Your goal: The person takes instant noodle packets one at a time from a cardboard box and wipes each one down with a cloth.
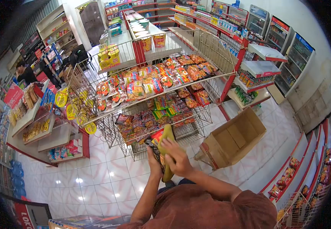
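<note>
In front of the body, my left hand (155, 163) grips a dark noodle packet (150, 144) with a red and yellow part from its left side. My right hand (175, 157) presses a yellow-green cloth (167, 134) against the packet, its fingers over the cloth. The cloth hangs down below the packet. Just beyond the hands is a wire rack (150, 98), with noodle packets (135, 90) lying on its upper level and more packets (161, 103) on the level below.
An open cardboard box (234, 139) stands right of the rack. Shelves with snacks (38, 128) are at the left, and red-edged shelves (279, 179) at the lower right. A person (27, 74) in dark clothes is at the far left. Fridges (297, 63) line the right wall.
</note>
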A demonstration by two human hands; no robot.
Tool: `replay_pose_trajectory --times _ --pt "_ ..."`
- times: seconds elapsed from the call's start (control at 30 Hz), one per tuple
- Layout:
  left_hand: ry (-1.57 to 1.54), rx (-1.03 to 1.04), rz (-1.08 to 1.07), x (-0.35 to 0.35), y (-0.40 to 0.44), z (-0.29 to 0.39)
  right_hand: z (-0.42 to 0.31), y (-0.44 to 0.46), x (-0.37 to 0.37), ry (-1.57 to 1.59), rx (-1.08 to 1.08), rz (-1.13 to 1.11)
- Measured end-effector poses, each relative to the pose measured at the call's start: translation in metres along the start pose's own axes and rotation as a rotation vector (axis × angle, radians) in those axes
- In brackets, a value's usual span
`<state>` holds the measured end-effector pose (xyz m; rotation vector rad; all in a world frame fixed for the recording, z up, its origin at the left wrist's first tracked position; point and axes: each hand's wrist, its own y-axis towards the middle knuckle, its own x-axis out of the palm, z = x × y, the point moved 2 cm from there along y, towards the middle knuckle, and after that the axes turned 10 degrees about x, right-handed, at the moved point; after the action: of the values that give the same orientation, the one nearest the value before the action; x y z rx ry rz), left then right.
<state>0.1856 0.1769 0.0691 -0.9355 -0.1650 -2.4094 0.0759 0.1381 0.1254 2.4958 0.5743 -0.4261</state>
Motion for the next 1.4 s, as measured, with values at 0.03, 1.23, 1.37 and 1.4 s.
replay_pose_trajectory --times 0.03,1.23,1.37,1.4 --pt "0.003 -0.012 0.046 0.002 -0.001 0.002 -0.006 -0.005 0.001 -0.068 -0.053 -0.029" --pt "-0.266 0.299 0.109 0.023 -0.009 0.019 0.032 0.013 0.007 0.224 0.337 -0.026" --pt "0.115 0.290 0.086 -0.012 0.005 0.002 0.052 -0.004 0.002 0.373 0.591 -0.117" --pt "0.115 0.287 0.084 -0.013 0.006 0.004 0.056 -0.007 0.000 0.436 0.667 -0.157"
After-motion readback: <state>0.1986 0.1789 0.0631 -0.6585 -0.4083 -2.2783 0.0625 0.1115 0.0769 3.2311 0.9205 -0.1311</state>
